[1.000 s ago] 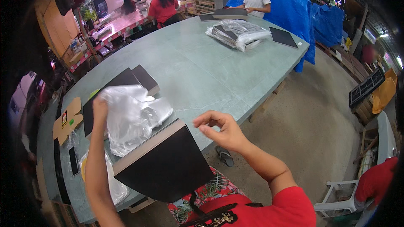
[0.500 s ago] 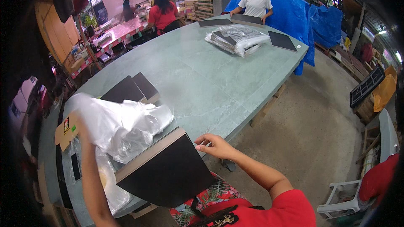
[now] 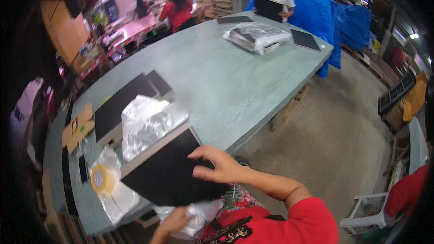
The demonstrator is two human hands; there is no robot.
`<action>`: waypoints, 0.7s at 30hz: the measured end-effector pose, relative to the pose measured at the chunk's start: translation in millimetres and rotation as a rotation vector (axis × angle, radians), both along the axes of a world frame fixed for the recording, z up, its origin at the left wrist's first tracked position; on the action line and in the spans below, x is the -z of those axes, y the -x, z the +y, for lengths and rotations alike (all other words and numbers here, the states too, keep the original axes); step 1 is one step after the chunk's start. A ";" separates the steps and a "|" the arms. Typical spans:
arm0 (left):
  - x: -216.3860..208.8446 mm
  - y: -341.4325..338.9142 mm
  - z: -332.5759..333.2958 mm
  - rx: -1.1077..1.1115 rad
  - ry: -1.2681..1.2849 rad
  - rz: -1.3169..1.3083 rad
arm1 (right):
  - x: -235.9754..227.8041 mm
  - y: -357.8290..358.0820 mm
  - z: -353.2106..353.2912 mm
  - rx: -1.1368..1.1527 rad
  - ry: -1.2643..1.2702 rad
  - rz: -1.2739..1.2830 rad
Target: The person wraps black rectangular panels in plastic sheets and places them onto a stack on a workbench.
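1 plas bag [image 3: 204, 213] in L hand [image 3: 177, 220]

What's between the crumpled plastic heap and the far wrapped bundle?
In the head view, only bare tabletop separates the plastic heap from the wrapped bundle.

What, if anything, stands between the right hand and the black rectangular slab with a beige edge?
Nothing visible: the right hand is over the right part of the black rectangular slab, though contact is unclear. Crumpled, clear plastic film, held in the left hand, lies by the slab's near edge, apart from the right hand.
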State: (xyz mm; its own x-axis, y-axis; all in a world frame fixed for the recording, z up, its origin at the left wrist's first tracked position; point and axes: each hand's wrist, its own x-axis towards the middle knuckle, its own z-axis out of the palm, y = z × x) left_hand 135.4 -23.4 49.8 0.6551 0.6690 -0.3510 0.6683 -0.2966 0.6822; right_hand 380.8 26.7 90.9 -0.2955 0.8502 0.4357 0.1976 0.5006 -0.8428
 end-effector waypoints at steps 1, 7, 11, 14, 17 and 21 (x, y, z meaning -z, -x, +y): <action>-22.1 -4.2 11.1 -0.155 0.162 0.106 | -3.0 11.4 -10.9 -0.181 0.007 -0.092; 9.0 6.9 45.5 -0.737 0.515 -0.405 | 64.2 -48.6 9.8 -0.026 0.698 0.291; 59.7 38.9 12.5 -0.889 0.552 -0.431 | 50.6 -159.3 54.2 0.702 0.309 0.363; 23.8 19.2 10.5 -0.684 0.540 -0.354 | 39.0 -292.5 78.4 1.128 0.349 0.659; 29.8 10.8 19.1 -0.701 0.606 -0.310 | 18.4 -368.0 76.8 1.298 0.449 0.620; 60.2 8.7 18.6 -0.725 0.740 -0.417 | 2.0 -381.8 73.0 1.335 0.347 0.529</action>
